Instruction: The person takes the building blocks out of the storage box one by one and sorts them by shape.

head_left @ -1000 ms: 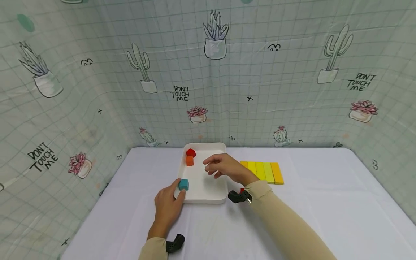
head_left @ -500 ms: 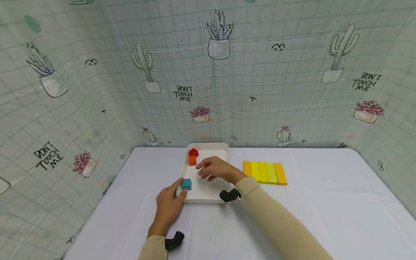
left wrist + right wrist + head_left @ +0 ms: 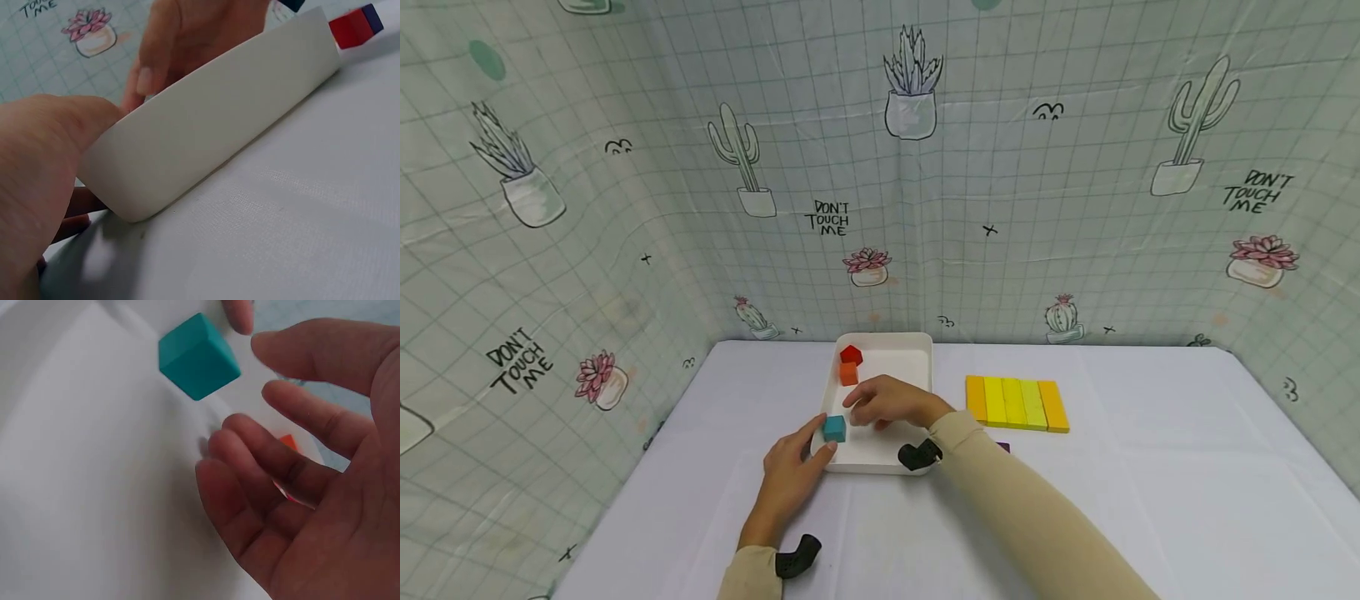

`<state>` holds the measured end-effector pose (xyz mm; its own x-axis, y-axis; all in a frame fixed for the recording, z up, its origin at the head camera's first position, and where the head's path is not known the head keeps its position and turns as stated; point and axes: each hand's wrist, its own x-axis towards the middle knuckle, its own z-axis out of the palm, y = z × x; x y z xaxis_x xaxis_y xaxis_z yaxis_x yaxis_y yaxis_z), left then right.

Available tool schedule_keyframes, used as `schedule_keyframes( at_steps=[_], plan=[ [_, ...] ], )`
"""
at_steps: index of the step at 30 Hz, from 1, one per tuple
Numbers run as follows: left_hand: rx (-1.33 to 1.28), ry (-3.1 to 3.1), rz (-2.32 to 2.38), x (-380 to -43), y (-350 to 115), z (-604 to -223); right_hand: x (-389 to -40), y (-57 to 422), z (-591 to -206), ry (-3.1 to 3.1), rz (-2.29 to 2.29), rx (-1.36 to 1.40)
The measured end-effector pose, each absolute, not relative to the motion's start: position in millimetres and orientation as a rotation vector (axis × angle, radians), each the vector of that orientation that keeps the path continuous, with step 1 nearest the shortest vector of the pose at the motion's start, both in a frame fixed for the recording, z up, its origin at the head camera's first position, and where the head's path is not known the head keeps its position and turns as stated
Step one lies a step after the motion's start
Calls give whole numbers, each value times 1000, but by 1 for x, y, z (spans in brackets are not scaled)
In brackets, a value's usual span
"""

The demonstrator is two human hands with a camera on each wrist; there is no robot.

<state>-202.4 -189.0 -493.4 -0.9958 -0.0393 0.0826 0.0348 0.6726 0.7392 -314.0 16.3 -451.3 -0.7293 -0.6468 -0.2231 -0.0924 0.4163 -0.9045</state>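
Observation:
A shallow white tray (image 3: 891, 469) sits on the table, its near left corner held by my left hand (image 3: 792, 462). In the left wrist view the thumb (image 3: 94, 119) lies at the tray's rim and other fingers show under the corner. Inside that corner rests a teal cube (image 3: 834, 429). Over the tray hovers my right hand (image 3: 891, 402), fingers bent loosely with nothing between them. Its fingertips come close to the teal cube (image 3: 197, 359) in the right wrist view. An orange cube (image 3: 848, 374) and a red block (image 3: 851, 355) lie towards the tray's far left corner.
Several yellow and orange bars (image 3: 1017, 403) lie side by side to the tray's right. A red and purple block (image 3: 351, 28) stands beyond the tray's side, mostly behind the right sleeve (image 3: 1007, 492) in the head view. A patterned cloth (image 3: 985, 283) rises behind the table.
My right hand has moved left and down over the tray, nearer the teal cube. My left hand keeps its place at the corner. The head view has shifted slightly.

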Motion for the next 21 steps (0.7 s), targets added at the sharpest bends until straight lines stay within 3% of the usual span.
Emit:
schedule_keyframes(
  at_steps=[21],
  plan=[
    [65, -2759, -1300, -203, -187, -493, -314, 5, -462, 2214, -1211, -707]
  ],
)
